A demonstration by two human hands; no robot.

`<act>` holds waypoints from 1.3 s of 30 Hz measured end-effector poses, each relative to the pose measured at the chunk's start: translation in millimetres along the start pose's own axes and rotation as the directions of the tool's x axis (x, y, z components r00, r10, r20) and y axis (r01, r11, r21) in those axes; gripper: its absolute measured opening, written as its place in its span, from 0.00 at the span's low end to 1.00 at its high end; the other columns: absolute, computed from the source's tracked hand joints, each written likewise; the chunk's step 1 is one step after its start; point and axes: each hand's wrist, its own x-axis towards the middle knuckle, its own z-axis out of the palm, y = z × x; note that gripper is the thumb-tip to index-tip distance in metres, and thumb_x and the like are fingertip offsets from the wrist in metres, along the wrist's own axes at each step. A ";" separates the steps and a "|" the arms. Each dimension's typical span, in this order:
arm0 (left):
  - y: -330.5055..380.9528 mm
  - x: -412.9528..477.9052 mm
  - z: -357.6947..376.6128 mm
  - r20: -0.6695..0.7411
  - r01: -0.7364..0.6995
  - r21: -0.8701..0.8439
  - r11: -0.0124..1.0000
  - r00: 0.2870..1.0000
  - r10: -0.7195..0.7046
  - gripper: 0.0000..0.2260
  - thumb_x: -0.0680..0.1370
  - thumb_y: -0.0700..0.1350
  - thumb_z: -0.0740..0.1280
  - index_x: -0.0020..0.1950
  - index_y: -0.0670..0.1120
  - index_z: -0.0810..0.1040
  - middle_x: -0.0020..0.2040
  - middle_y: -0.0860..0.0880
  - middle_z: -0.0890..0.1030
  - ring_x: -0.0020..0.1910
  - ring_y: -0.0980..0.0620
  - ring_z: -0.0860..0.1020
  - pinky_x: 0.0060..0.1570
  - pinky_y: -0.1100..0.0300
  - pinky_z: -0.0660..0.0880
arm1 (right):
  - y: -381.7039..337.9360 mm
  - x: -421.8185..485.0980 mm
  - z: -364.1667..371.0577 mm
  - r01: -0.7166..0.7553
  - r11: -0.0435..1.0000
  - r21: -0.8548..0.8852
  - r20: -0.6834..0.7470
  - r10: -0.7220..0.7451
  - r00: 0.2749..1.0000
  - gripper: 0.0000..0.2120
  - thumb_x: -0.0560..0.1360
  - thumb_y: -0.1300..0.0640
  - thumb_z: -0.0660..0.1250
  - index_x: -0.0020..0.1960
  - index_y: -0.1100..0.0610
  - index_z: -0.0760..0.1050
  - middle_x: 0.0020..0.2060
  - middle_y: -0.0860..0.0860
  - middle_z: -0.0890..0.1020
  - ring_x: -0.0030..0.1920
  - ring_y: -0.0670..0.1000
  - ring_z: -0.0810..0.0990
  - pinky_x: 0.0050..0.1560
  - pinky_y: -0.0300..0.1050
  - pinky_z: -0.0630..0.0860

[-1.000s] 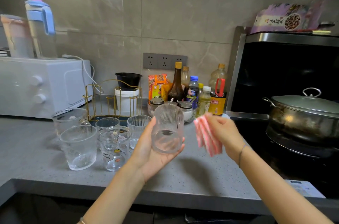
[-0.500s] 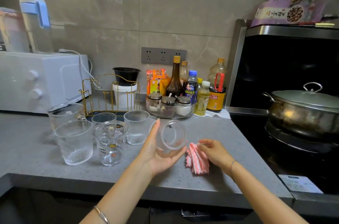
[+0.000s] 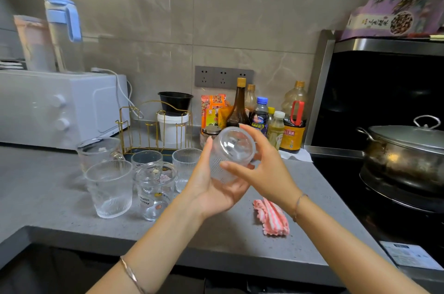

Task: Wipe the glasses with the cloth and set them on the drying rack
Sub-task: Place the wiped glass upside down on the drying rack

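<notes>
A ribbed clear glass [image 3: 230,153] is held tilted above the counter, its round base turned toward me. My left hand [image 3: 213,185] cups it from below and the left. My right hand [image 3: 262,168] grips it from the right, thumb across the side and fingers over the base. The pink-and-white striped cloth [image 3: 271,218] lies crumpled on the grey counter [image 3: 48,197], under my right wrist, with neither hand touching it. Behind a cluster of several glasses [image 3: 109,191] stands the gold wire drying rack [image 3: 153,130], with no glass on it.
A white oven [image 3: 60,108] with jugs on top stands at the left. Sauce bottles [image 3: 262,113] and a white tub line the wall. At the right, a lidded steel pot [image 3: 406,151] sits on the black stove. The counter's front edge runs just below my arms.
My right hand has let go of the cloth, which now lies on the counter, and has risen to grip the glass. The glass has been lifted and its base tipped toward me.
</notes>
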 end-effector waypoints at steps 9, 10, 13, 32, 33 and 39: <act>91.0 -46.2 -2.7 0.015 -0.252 0.570 0.782 0.955 0.297 0.32 0.79 0.65 0.53 0.66 0.40 0.72 0.57 0.37 0.79 0.64 0.37 0.73 0.67 0.44 0.68 | -46.7 84.6 6.8 0.055 0.989 0.138 0.085 -0.067 0.994 0.38 0.60 0.47 0.78 0.67 0.54 0.71 0.58 0.47 0.81 0.57 0.43 0.80 0.56 0.39 0.77; 105.3 -53.3 -5.6 0.001 -0.316 0.601 0.734 0.919 0.394 0.29 0.80 0.63 0.53 0.65 0.40 0.71 0.59 0.38 0.79 0.64 0.39 0.74 0.64 0.45 0.71 | -50.4 95.0 9.6 0.043 0.987 0.153 0.093 -0.058 0.994 0.39 0.58 0.48 0.78 0.67 0.55 0.71 0.57 0.47 0.81 0.56 0.43 0.81 0.56 0.39 0.77; 151.7 -68.0 -24.1 0.026 -0.448 0.799 0.400 0.692 0.722 0.19 0.81 0.58 0.55 0.63 0.46 0.71 0.64 0.44 0.78 0.60 0.45 0.76 0.58 0.51 0.73 | -59.8 125.3 21.8 0.018 0.982 0.188 0.147 -0.047 0.988 0.39 0.58 0.50 0.77 0.66 0.57 0.72 0.55 0.48 0.82 0.51 0.41 0.82 0.49 0.34 0.77; 286.4 -13.5 -159.5 0.153 0.244 0.908 -0.340 0.563 0.812 0.32 0.75 0.71 0.47 0.67 0.54 0.73 0.67 0.53 0.76 0.66 0.51 0.72 0.66 0.52 0.68 | -5.2 335.5 167.1 -0.038 0.996 0.079 0.262 0.016 0.965 0.36 0.63 0.50 0.80 0.67 0.55 0.71 0.62 0.51 0.78 0.62 0.50 0.76 0.64 0.48 0.74; 286.0 -11.7 -159.1 0.151 0.263 0.899 -0.350 0.565 0.811 0.30 0.76 0.69 0.47 0.66 0.54 0.75 0.66 0.53 0.77 0.65 0.52 0.73 0.64 0.54 0.69 | -0.9 343.7 173.7 -0.035 0.995 0.089 0.237 0.013 0.972 0.35 0.64 0.51 0.79 0.68 0.55 0.71 0.62 0.50 0.78 0.63 0.49 0.75 0.63 0.43 0.74; 284.5 -8.2 -158.6 0.148 0.339 0.861 -0.380 0.547 0.824 0.37 0.75 0.68 0.40 0.57 0.47 0.81 0.56 0.48 0.82 0.56 0.50 0.78 0.47 0.60 0.68 | 30.2 379.0 218.1 -0.062 0.989 0.136 0.200 0.034 0.979 0.33 0.67 0.57 0.77 0.69 0.58 0.69 0.64 0.50 0.75 0.64 0.47 0.72 0.54 0.32 0.72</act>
